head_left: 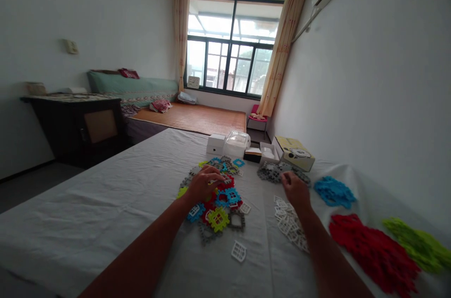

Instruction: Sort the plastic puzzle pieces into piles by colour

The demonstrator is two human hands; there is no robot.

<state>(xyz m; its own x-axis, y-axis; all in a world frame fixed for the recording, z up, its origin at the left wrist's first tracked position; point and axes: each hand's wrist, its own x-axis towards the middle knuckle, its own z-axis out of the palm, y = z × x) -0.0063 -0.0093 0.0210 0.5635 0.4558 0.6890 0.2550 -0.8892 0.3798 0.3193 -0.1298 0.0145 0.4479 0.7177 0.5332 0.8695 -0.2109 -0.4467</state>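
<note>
My left hand (pixel 204 184) reaches over a mixed heap of toothed plastic building pieces, its fingers loosely bent and apart above a red piece (pixel 227 180). Around it lie blue pieces (pixel 232 197), a lime-green piece (pixel 218 219) and grey pieces (pixel 237 219), some with white window inserts. Fingers curled closed, my right hand (pixel 295 188) is at the front edge of a pile of grey pieces (pixel 271 172). What it pinches, if anything, is hidden. White window pieces (pixel 287 220) lie under and beside my right wrist. A single white window piece (pixel 238 251) rests nearer me.
To the right are sorted piles of blue pieces (pixel 334 191), red pieces (pixel 369 246) and lime-green pieces (pixel 417 244). A yellow box (pixel 294 153), a clear plastic container (pixel 237 144) and a white box (pixel 215 144) stand at the far edge of the cloth-covered table (pixel 116 199).
</note>
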